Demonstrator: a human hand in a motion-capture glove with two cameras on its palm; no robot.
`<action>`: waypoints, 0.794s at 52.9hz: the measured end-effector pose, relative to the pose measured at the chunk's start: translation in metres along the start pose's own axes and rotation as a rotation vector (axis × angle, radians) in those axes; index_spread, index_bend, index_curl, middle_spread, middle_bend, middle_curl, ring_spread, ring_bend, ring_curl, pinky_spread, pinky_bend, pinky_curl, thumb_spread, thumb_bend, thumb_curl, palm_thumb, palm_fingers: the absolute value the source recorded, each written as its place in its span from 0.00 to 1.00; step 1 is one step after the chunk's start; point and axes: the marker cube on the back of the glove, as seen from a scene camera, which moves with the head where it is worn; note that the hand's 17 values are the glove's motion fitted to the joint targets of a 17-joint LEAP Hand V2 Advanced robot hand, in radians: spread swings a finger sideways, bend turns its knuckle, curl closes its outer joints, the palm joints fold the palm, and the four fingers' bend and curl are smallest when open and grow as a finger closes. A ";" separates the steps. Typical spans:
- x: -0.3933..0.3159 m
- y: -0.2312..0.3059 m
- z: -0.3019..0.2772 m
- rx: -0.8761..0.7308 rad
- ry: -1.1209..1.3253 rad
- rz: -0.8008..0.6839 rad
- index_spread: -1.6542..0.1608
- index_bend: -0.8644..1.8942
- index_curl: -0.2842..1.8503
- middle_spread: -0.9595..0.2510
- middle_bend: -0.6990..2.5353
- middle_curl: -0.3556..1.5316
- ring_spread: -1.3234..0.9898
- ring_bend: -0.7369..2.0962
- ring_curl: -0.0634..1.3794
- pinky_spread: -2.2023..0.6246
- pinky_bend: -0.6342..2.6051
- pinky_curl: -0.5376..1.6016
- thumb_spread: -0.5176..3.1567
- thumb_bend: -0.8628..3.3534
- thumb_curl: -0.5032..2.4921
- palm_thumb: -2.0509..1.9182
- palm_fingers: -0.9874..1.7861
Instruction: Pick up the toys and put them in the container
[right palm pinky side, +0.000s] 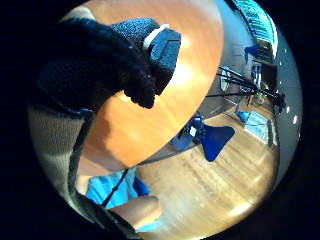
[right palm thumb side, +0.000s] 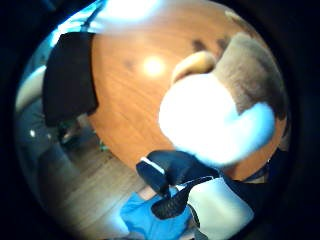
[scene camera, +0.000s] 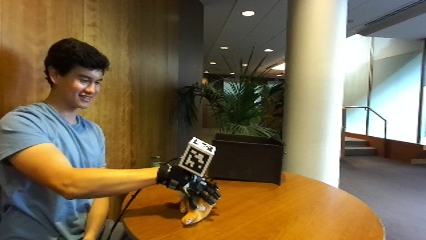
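1. Outside view: the gloved right hand (scene camera: 193, 186) is held over the near part of the round wooden table (scene camera: 293, 210), palm down, fingers curled downward.
2. A plush toy (scene camera: 196, 211), tan and yellowish, hangs directly under that hand, its top among the fingers and its lower end at or just above the tabletop; contact with the table cannot be told.
3. Thumb-side palm view: the toy (right palm thumb side: 220, 115), white and brown fur, fills much of the frame right against the palm, with a gloved fingertip (right palm thumb side: 160, 172) bent beside it. Hand reads as clamped on the toy.
4. The dark container (scene camera: 247, 159) stands on the table's far side, beyond the hand and apart from it.
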 end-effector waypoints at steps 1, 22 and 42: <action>0.000 0.000 0.004 -0.009 -0.011 -0.006 0.76 0.35 0.23 0.82 0.26 0.33 0.60 0.32 0.25 0.81 0.59 0.42 0.41 0.19 0.24 0.50 0.28; -0.004 0.000 0.039 0.073 0.085 -0.115 0.75 0.41 0.26 0.83 0.25 0.29 0.59 0.40 0.29 0.80 0.55 0.40 0.40 0.19 0.24 0.51 0.36; -0.010 -0.011 0.025 0.240 -0.009 -0.148 0.75 0.36 0.28 0.71 0.29 0.34 0.45 0.61 0.42 0.68 0.55 0.41 0.51 0.24 0.28 0.59 0.57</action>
